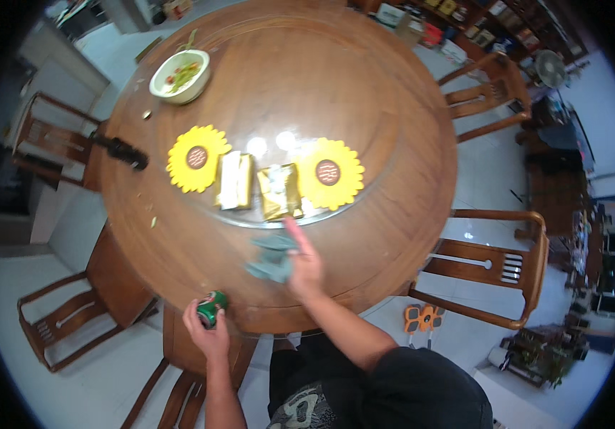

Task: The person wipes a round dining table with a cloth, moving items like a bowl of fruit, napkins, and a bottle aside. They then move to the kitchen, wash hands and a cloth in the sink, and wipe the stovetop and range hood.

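My left hand (207, 330) is wrapped round a green drink can (212, 307), tilted at the near left edge of the round wooden table (393, 236). A grey-green cloth (271, 259) hangs crumpled from my right hand (307, 268), a little blurred, over the table's near part. One finger of that hand points out toward a gold foil package (279, 191). Beside that package lies a second gold and white package (235, 180). Two yellow sunflower-shaped mats (197, 159) flank the packages, and the right-hand mat (343, 171) is close to the nearer one.
A white bowl (160, 89) with food scraps stands at the far left of the turntable. A dark bottle-like object (123, 152) lies near the left edge, and small crumbs (153, 222) dot the wood. Wooden chairs (486, 264) surround the table.
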Available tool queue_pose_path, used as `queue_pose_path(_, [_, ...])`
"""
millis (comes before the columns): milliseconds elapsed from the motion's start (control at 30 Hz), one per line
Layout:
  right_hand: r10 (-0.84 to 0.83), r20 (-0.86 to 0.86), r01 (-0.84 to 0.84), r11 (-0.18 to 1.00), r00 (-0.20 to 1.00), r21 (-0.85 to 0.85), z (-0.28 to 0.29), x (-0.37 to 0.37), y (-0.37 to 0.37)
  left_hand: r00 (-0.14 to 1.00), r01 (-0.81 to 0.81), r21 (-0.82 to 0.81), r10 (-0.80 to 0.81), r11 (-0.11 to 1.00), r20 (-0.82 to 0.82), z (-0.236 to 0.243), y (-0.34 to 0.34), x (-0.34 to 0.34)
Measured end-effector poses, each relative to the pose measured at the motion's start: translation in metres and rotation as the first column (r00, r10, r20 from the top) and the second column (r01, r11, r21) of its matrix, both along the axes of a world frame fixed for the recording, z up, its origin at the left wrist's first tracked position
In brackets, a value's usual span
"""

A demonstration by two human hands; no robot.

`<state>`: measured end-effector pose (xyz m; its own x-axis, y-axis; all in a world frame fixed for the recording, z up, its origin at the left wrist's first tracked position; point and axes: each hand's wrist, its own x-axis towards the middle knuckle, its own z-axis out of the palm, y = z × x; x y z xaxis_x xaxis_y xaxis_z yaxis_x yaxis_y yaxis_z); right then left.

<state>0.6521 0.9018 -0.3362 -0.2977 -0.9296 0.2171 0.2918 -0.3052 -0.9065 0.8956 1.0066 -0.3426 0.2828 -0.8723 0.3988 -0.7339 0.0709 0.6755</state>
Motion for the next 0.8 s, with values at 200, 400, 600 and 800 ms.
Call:
queue_pose_path(200, [-0.404, -0.5, 0.413, 0.905, 0.766, -0.099, -0.025, -0.368, -0.023, 0.996, 0.02, 0.079, -0.027, 0.997, 0.087, 0.0, -0.023, -0.065])
queue_pose_path(400, [0.039, -0.985, 0.586, 0.808, -0.167, -0.067, -0.057, -0.495, -0.1, 0.984, 0.069, 0.043, -0.075, 0.997, 0.16, -0.011, -0.04, -0.102])
queue_pose_path(600, [0.391, -0.916, 0.419, 0.82, 0.086, 0.389, -0.084, -0.191, -0.046, 0.987, -0.094, 0.066, 0.085, 0.993, 0.135, 0.006, -0.025, -0.075])
queue_pose_path(800, [-0.1, -0.932, -0.141, 0.978, 0.347, -0.157, -0.119, 0.05, -0.042, 0.98, -0.15, -0.03, 0.152, 0.988, 0.126, 0.022, -0.044, -0.103])
